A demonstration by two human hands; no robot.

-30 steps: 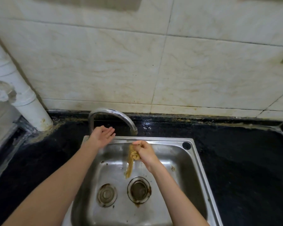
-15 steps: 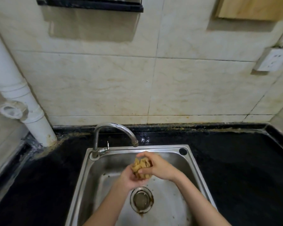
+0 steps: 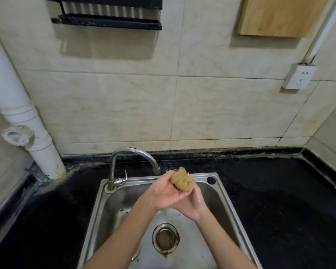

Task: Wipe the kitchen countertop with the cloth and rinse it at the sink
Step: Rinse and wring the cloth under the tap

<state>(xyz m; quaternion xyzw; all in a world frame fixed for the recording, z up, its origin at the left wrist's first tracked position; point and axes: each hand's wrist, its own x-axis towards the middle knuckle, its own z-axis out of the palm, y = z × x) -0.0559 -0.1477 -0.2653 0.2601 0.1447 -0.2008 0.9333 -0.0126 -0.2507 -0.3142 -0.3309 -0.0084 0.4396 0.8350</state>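
- Head view: left hand [image 3: 163,193] and right hand [image 3: 190,202] clasp balled cloth [image 3: 181,181], likely wringing.
- Held over sink [image 3: 219,193], so drips fall inside.

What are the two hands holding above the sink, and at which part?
Both hands hold the cloth, bunched into a wad. The left hand and right hand clasp its lower part; its top sticks out above the fingers.
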